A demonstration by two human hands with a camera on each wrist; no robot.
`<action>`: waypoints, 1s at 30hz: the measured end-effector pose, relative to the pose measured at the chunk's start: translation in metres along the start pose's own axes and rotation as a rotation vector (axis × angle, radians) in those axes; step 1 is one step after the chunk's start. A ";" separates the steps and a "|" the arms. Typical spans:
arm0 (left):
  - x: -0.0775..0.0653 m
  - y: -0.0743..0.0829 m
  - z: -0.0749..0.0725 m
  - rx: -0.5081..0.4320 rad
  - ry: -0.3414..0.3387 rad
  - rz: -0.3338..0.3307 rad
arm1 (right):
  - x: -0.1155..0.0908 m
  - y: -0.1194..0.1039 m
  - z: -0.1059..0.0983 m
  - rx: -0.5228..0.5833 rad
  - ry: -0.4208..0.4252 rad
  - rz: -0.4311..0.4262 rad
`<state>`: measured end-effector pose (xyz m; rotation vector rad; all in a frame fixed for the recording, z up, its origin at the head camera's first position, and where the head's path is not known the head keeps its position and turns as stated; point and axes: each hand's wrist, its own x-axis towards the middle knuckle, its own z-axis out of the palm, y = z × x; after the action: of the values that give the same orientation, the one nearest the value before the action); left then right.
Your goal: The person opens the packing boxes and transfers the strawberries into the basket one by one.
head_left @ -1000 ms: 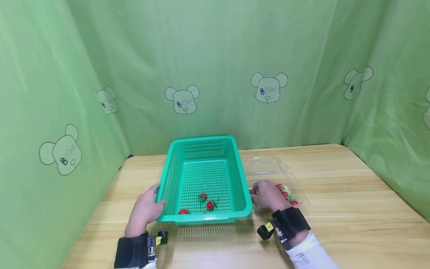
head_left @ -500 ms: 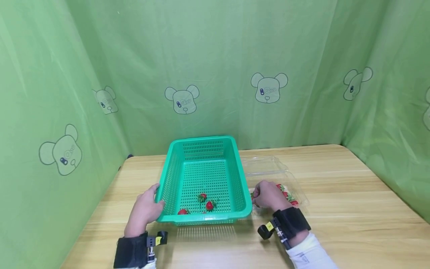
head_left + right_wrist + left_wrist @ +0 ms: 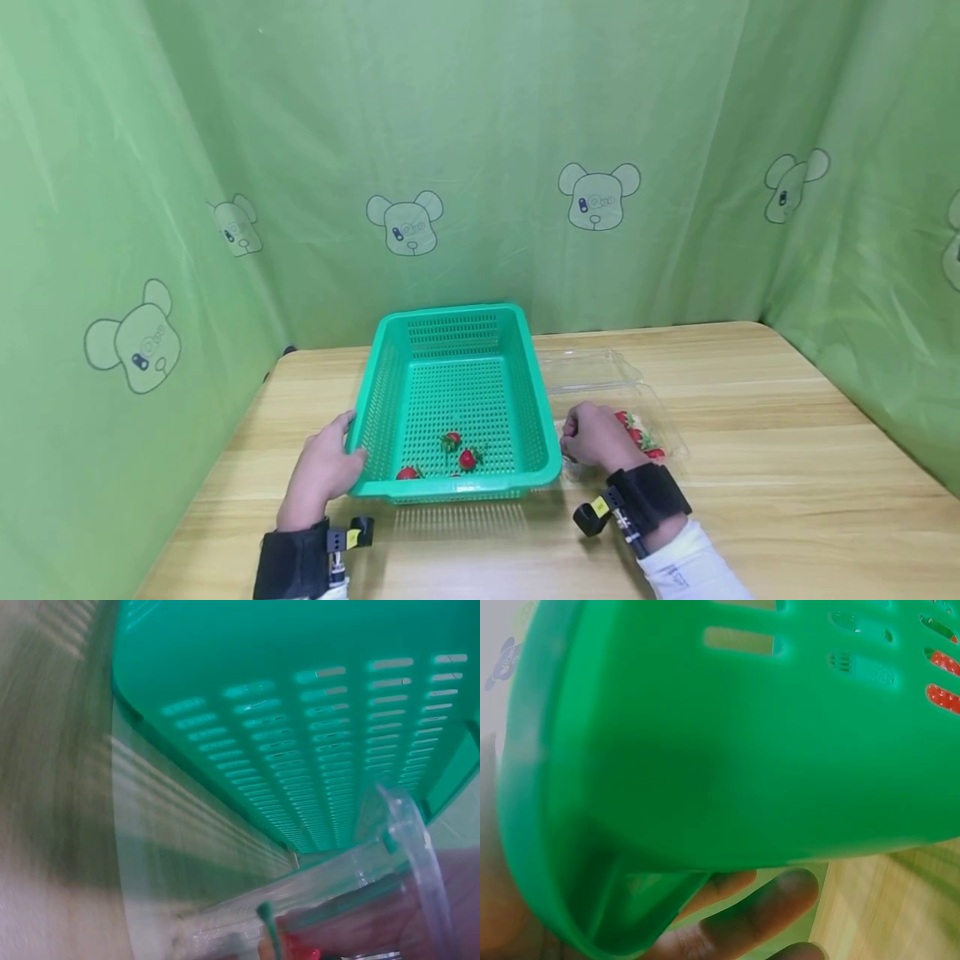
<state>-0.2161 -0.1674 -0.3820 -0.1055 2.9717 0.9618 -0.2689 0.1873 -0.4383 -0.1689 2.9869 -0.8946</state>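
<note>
My left hand (image 3: 324, 465) grips the near left corner of a green perforated plastic basket (image 3: 495, 482), thumb over the rim and fingers beneath. In the left wrist view, fingers (image 3: 772, 904) show under the rim. Several strawberries (image 3: 468, 459) lie in the basket's near part. My right hand (image 3: 597, 435) reaches into a clear plastic box (image 3: 670, 421) beside the basket, its fingers curled downward. In the right wrist view a strawberry (image 3: 304, 951) with a green stem sits against the fingers, which appear to pinch it; the fingertips are mostly hidden.
More strawberries (image 3: 639, 437) lie in the box to the right of my hand. The box's clear lid (image 3: 583, 370) is folded back behind it. Wooden table (image 3: 787, 467) extends to the right, and a green curtain (image 3: 495, 117) hangs around the table.
My right fingers have shifted slightly and curled in more inside the box, covering the leafy strawberry seen by them earlier. The left hand and basket stay put.
</note>
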 end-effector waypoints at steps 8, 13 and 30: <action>-0.002 0.001 -0.001 0.001 0.006 0.025 | 0.001 0.000 -0.003 0.007 0.008 0.005; -0.001 0.001 0.000 -0.001 0.006 0.005 | 0.001 -0.001 -0.004 0.015 0.013 -0.005; -0.001 0.002 -0.001 -0.005 -0.011 -0.015 | -0.005 -0.006 -0.012 0.064 0.024 0.005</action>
<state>-0.2149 -0.1664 -0.3805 -0.1217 2.9538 0.9656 -0.2640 0.1892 -0.4249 -0.1509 2.9749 -0.9969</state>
